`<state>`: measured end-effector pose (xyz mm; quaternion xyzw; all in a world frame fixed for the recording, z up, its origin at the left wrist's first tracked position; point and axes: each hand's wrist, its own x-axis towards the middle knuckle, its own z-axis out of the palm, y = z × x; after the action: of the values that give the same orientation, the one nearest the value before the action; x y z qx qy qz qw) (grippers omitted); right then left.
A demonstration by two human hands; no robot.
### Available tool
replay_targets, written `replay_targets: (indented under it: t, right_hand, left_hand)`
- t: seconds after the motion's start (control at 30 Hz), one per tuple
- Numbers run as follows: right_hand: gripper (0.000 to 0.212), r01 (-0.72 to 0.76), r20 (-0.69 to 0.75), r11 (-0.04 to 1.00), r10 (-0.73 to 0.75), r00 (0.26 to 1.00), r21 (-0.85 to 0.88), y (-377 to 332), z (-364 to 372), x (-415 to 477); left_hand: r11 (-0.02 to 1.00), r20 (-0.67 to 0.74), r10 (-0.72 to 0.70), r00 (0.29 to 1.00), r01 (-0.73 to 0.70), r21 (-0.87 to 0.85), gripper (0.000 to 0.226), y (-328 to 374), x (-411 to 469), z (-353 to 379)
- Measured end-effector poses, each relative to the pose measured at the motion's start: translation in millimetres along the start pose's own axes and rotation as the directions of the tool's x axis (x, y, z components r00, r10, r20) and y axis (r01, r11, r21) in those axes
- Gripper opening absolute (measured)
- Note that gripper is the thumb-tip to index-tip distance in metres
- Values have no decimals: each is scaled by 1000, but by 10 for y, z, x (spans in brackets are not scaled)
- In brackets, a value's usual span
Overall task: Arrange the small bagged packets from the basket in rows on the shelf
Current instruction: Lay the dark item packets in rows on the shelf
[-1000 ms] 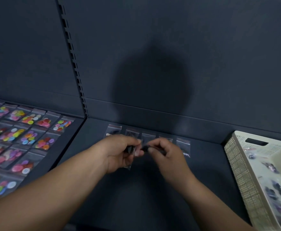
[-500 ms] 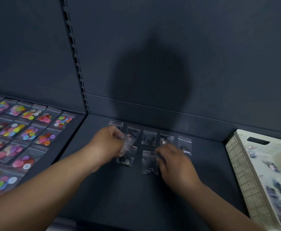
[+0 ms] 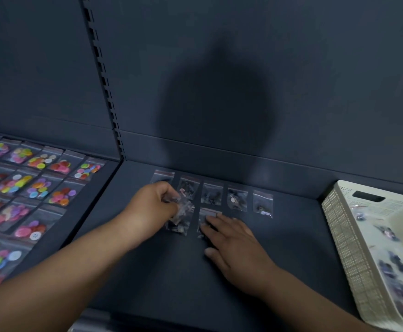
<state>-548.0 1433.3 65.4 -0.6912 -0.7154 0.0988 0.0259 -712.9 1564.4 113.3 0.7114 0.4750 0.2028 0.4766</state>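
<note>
1. Head view, the hands: I see the left hand (image 3: pixel 155 202) with its fingers curled, pinching a clear packet (image 3: pixel 182 208) just above the shelf (image 3: pixel 291 248). The plastic there is blurred, so I cannot tell whether it holds one bag or several.
2. The right hand (image 3: pixel 234 240) lies flat, fingers straight and slightly spread. Its fingertips press on a second packet (image 3: pixel 207 215), which lies on the shelf beside the pinched one.
3. Same view, the task's things: a back row (image 3: pixel 212 194) of five small bags with dark contents lies along the rear of the shelf, side by side with small gaps. The leftmost is partly hidden behind the left hand.
4. The two packets under the hands sit just in front of that row, at its left part.
5. The cream perforated basket (image 3: pixel 339 219) stands at the right end of the shelf, well apart from the hands, with more bagged packets (image 3: pixel 387 236) inside, blurred.
6. Surroundings: the neighbouring shelf (image 3: pixel 95 212) on the left carries rows of button bags (image 3: pixel 40 188) in bright colours. A head-shaped shadow (image 3: pixel 215 116) falls on the back panel.
</note>
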Motion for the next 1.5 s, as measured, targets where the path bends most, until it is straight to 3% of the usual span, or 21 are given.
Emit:
replay_targets:
  t: [0.17, 0.23, 0.3, 0.33, 0.37, 0.43, 0.53, 0.67, 0.77, 0.83, 0.9, 0.97, 1.07, 1.17, 1.4, 1.5]
  right_hand:
    - [71, 5, -4, 999, -5, 1000, 33, -17, -39, -11]
    - [61, -41, -109, 979, 64, 992, 200, -20, -90, 0]
    - [40, -133, -197, 824, 283, 938, 551, -36, -225, 29]
    - [27, -135, -168, 661, 375, 912, 738, -44, -304, 51]
    - [17, -115, -113, 496, 406, 907, 861, -47, -378, 73]
    - [9, -94, -38, 342, 361, 932, 935, -47, -490, 111]
    - [9, -89, -14, 320, 306, 952, 943, -22, -553, 108]
    - [17, -131, 6, 407, 295, 955, 904, 111, -684, -4]
    - [16, -147, 29, 368, 309, 951, 918, 159, -775, -79]
    - [15, -112, -6, 244, 436, 900, 963, 198, -783, -101]
    - [9, -63, 60, -12, 535, 843, 998, 234, -771, -144]
    - [5, -93, 175, -183, 507, 844, 979, 256, -714, -204]
    - [5, -186, 237, -159, 416, 878, 970, 232, -606, -271]
    - [13, -165, 202, -122, 428, 881, 979, 221, -594, -258]
    - [19, -305, 292, -61, 515, 806, 950, 357, -514, -202]
    - [16, -381, 287, 74, 529, 798, 922, 355, -469, -176]
  left_hand:
    - [966, 30, -75, 997, 80, -246, 15, 85, -22, 50]
    - [951, 63, -103, 993, 117, -286, 16, 104, -23, 62]
    - [937, 113, -116, 987, 146, -318, 19, 136, -31, 95]
    - [935, 139, -110, 984, 150, -322, 21, 163, -40, 121]
    - [940, 164, -96, 982, 144, -311, 22, 203, -58, 152]
    - [956, 206, -53, 977, 109, -271, 22, 296, -99, 219]
    - [969, 270, -14, 963, 80, -235, 22, 402, -126, 301]
    - [975, 368, -27, 930, 105, -194, 13, 494, -124, 373]
    - [990, 404, -1, 915, 58, -128, 5, 539, -125, 440]
    - [991, 422, -16, 907, 71, -115, 10, 554, -136, 508]
    - [968, 398, -73, 915, 161, -193, 15, 557, -139, 593]
    - [899, 374, -154, 915, 287, -332, 18, 569, -142, 674]
    - [825, 408, -200, 891, 378, -421, 18, 588, -166, 765]
    - [866, 399, -188, 898, 343, -364, 18, 572, -172, 818]
    - [999, 162, -47, 986, 47, 5, 13, 420, -105, 729]
    - [963, 130, 84, 988, -114, 246, 5, 326, -117, 655]
